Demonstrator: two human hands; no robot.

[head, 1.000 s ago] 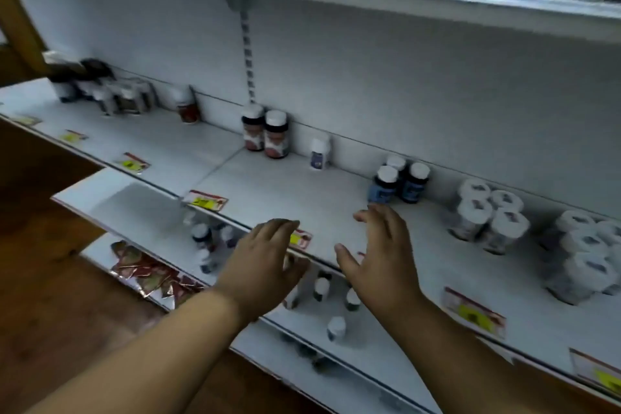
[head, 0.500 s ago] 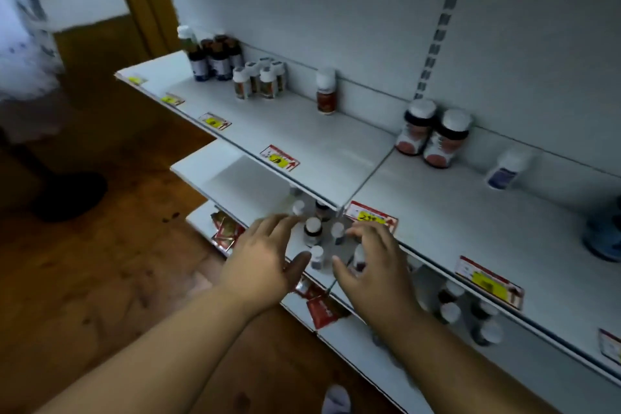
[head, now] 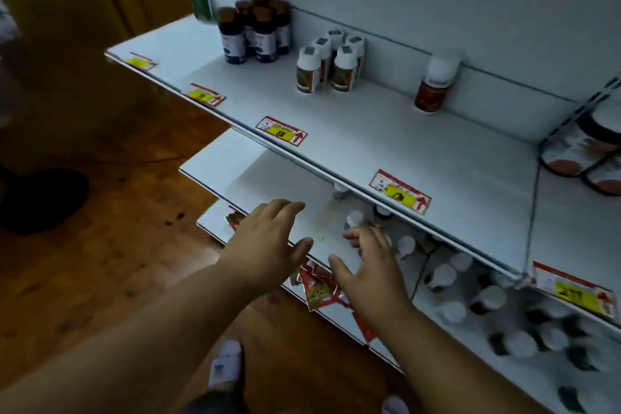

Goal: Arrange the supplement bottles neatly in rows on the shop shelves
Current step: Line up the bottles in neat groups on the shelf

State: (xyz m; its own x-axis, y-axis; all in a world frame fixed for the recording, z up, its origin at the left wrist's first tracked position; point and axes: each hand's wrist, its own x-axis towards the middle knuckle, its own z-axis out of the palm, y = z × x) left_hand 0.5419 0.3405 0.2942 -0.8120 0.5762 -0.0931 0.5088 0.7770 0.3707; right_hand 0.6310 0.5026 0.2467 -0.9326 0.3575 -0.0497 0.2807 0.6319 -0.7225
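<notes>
Both hands are out over the middle shelf (head: 268,178), palms down. Left hand (head: 268,242) is spread flat, fingers loose, holding nothing — it hovers above bare shelf near the front edge. Right hand (head: 368,267) is also open, fingers slightly curled, tips right beside a small white-capped bottle (head: 353,219); can't tell if they touch it, no grip visible.

More white-capped bottles (head: 470,296) are scattered on that shelf to the right, blurred, no clear rows.

Top shelf (head: 420,144): dark bottles (head: 248,32) clustered at the back left, a green bottle (head: 200,0) behind them, four white bottles (head: 331,65) grouped two by two, one red-label bottle (head: 435,82) alone against the back wall — all upright. Price tags (head: 281,130) along the front edge.

Red packets (head: 317,286) on the lowest shelf under the hands.
</notes>
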